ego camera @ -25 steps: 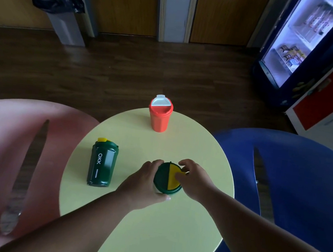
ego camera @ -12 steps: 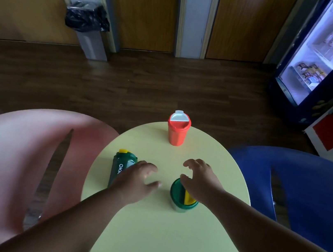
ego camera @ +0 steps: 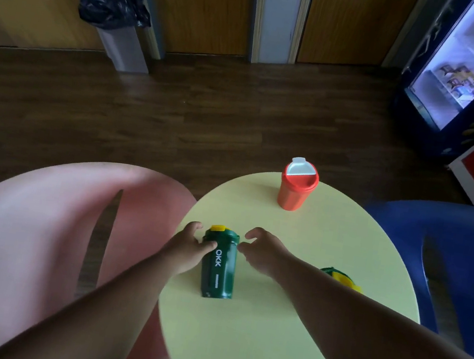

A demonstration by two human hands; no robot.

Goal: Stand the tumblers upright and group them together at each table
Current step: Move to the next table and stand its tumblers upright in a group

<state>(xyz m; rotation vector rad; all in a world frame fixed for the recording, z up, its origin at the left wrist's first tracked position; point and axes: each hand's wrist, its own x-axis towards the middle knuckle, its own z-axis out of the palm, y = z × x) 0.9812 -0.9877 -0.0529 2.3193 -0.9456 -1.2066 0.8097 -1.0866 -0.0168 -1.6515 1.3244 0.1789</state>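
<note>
A dark green tumbler (ego camera: pixel 219 264) marked OKK lies on its side at the left of the round yellow table (ego camera: pixel 266 346), its yellow-tabbed lid pointing away from me. My left hand (ego camera: pixel 187 248) is against its left side, thumb across the body and fingers curled beside the lid. My right hand (ego camera: pixel 262 250) hovers just right of the lid with its fingers apart, holding nothing. A second green tumbler with a yellow lid (ego camera: pixel 339 279) stands upright, mostly hidden behind my right forearm. An orange tumbler (ego camera: pixel 295 191) with a white flip lid stands upright at the far edge.
A pink chair (ego camera: pixel 38 226) presses against the table's left side and a blue chair (ego camera: pixel 457 258) against its right. Beyond the table is dark wooden floor, with a lined bin (ego camera: pixel 119 29) by the wall. A lit drinks fridge (ego camera: pixel 460 74) stands at the right.
Both hands left the upright green tumbler and moved left to the lying one. The left hand now touches it. The view has swung left and moved closer.
</note>
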